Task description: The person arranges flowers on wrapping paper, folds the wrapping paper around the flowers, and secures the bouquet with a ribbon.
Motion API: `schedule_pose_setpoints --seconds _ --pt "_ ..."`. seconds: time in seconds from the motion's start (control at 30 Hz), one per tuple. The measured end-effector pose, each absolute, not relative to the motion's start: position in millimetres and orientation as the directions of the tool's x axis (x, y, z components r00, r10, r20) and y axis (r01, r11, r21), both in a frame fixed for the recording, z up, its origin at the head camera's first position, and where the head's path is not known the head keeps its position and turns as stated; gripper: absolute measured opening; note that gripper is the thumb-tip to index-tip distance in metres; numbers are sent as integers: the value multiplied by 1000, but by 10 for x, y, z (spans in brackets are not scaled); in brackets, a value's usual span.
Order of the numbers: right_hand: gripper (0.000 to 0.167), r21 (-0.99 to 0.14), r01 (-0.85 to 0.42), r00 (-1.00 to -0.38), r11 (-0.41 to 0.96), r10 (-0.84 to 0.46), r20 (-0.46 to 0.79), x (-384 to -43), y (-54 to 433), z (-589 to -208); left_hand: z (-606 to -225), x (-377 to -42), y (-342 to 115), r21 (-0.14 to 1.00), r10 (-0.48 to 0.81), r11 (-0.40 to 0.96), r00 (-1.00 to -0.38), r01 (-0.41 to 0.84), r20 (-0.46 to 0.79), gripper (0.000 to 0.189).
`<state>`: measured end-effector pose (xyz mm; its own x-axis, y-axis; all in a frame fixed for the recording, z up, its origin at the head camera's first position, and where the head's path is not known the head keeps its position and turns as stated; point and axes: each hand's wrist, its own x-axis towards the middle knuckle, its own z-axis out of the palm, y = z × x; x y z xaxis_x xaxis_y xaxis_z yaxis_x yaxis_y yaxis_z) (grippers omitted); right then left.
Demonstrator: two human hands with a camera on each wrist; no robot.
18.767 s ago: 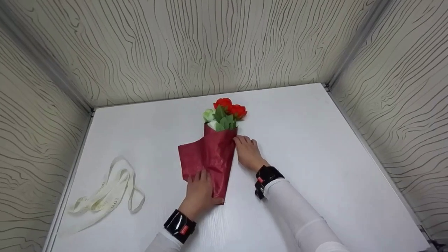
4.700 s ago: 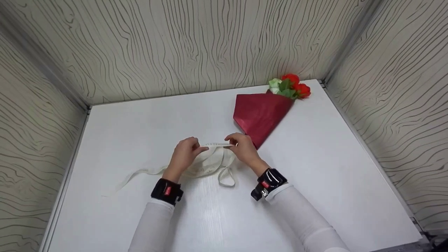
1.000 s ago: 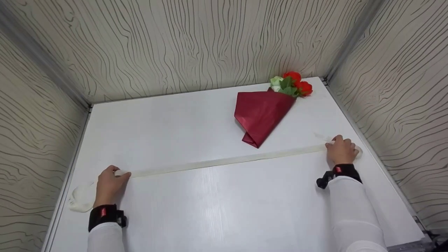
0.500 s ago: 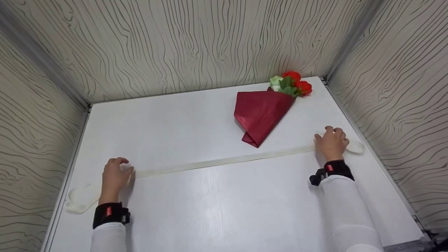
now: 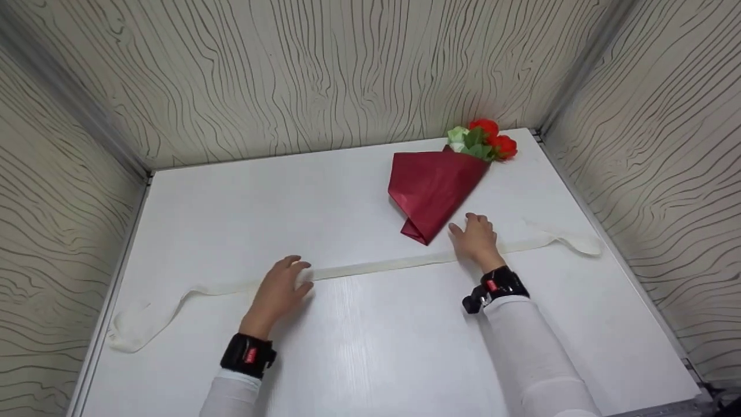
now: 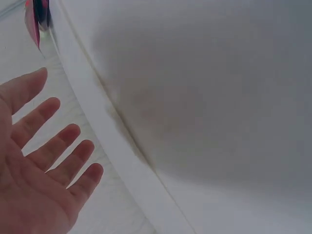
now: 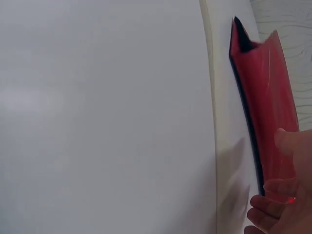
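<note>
A cream ribbon lies stretched across the white table, loosely curved at its left end and folded over at its right end. My left hand hovers over its left half with fingers spread and nothing held. Over the right half is my right hand, its fingers also apart and holding nothing. Just beyond that hand lies a bouquet in dark red wrapping, with red and pale green flowers pointing to the back right. In the left wrist view the ribbon runs past the fingers; in the right wrist view the wrapping shows behind the hand.
Wood-grain patterned panels stand along the back and both sides of the white table. Metal rails run along the table's side edges. A dark object sits at the lower right corner.
The bouquet, earlier under both hands, was moved to the back right. The bunched ribbon was taken up and stretched out across the table. Both hands have since let it go and moved inward.
</note>
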<state>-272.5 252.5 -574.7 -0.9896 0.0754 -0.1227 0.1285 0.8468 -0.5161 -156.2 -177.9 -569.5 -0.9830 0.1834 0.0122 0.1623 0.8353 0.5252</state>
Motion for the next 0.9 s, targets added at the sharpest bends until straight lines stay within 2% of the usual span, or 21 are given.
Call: schedule_pose_setpoints --seconds 0.23,0.43,0.67,0.9 --pt "65 -497 255 -967 830 208 -148 -2750 2142 -5730 -5770 -1561 -1356 510 314 811 -949 287 35 41" --pt "66 -513 353 -936 783 288 -204 -2770 1962 -5709 -5780 -1653 -1218 486 326 822 -945 298 28 43" --pt "71 -519 332 -943 788 290 -162 -2788 1848 -5763 -5848 -1643 -1193 500 321 821 -947 274 -9 41" --pt "70 -521 274 -960 808 266 -93 -2767 1770 -5828 -5814 -1617 -1187 493 307 834 -951 247 -43 39"
